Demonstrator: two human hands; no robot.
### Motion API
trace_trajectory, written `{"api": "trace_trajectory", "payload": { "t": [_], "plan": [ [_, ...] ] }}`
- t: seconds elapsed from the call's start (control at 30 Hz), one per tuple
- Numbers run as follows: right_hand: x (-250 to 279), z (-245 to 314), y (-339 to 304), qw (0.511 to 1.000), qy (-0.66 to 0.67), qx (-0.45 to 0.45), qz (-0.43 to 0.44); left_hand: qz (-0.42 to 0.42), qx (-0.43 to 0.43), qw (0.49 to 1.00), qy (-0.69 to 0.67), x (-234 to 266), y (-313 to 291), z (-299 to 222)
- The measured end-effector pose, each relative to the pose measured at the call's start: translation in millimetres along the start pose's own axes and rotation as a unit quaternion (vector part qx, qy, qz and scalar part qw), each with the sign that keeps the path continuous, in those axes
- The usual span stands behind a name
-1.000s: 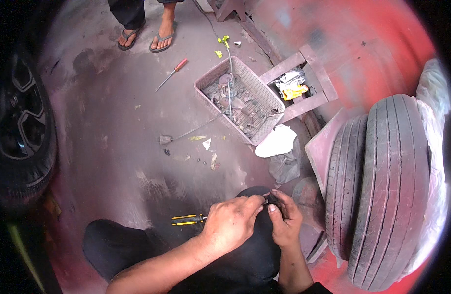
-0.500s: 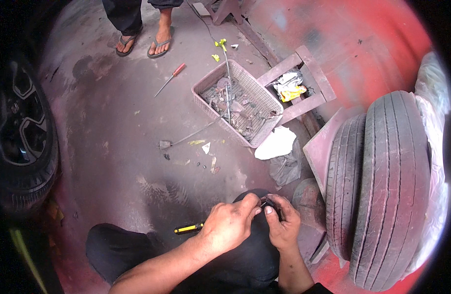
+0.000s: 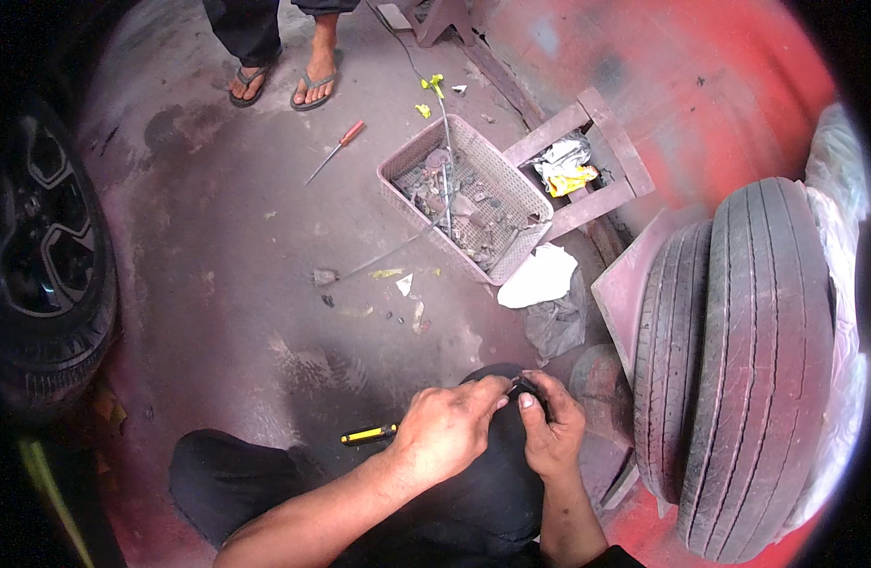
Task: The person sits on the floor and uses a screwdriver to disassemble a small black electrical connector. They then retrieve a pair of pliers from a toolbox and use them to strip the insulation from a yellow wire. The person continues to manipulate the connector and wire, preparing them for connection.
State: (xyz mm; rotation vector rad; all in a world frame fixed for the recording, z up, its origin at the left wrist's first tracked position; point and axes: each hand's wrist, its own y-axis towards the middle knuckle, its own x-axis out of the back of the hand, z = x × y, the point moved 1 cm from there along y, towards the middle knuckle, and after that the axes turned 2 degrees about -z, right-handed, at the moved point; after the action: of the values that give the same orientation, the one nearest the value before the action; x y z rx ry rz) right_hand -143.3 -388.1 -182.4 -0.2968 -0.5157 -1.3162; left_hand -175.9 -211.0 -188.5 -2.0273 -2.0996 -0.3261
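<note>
The small dark part [image 3: 525,386] was above the person's dark-trousered leg [image 3: 487,497], between the two hands. The right hand [image 3: 554,431] grasped it between thumb and fingers. The left hand [image 3: 445,426] met it from the other side with fingers curled together; I cannot tell whether they pinched the part itself or something against it. A yellow-and-black screwdriver handle [image 3: 369,434] jutted out beside the left wrist, the rest hidden by that hand.

On the grimy floor [image 3: 227,256] ahead stood a plastic basket [image 3: 511,175] containing debris, a cable crossing it to a plug [image 3: 324,276]. A red-handled screwdriver [image 3: 336,151] lay left of the basket, near another person's sandalled feet [image 3: 314,87]. Two tyres [image 3: 762,379] stood to the right.
</note>
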Motion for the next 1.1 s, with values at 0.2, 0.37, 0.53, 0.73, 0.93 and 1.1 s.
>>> {"api": "trace_trajectory", "payload": {
  "t": [0.2,0.37,0.53,0.73,0.93,1.1],
  "plan": [
    [0.5,5.7,4.9,0.999,-0.030,0.019,0.016,-0.007,-0.006,1.000,-0.025,3.0,3.1,-0.8],
    [-1.4,11.8,8.1,0.999,-0.036,0.029,0.018,0.013,0.054,0.992,-0.110,4.9,4.5,1.0],
    [-0.7,13.2,8.3,0.999,-0.042,0.025,0.017,-0.005,-0.012,0.998,-0.054,4.0,5.7,3.4],
    [-1.2,12.1,8.3,0.999,-0.036,0.016,0.012,-0.002,-0.010,0.998,-0.065,3.8,4.5,3.4],
    [-0.8,12.2,8.8,0.999,-0.034,0.007,0.019,-0.005,-0.021,0.998,-0.067,4.3,5.2,4.1],
    [-2.1,11.1,10.4,0.997,-0.052,0.048,0.019,-0.029,-0.032,0.999,-0.009,0.2,5.9,2.5]
  ]
}}
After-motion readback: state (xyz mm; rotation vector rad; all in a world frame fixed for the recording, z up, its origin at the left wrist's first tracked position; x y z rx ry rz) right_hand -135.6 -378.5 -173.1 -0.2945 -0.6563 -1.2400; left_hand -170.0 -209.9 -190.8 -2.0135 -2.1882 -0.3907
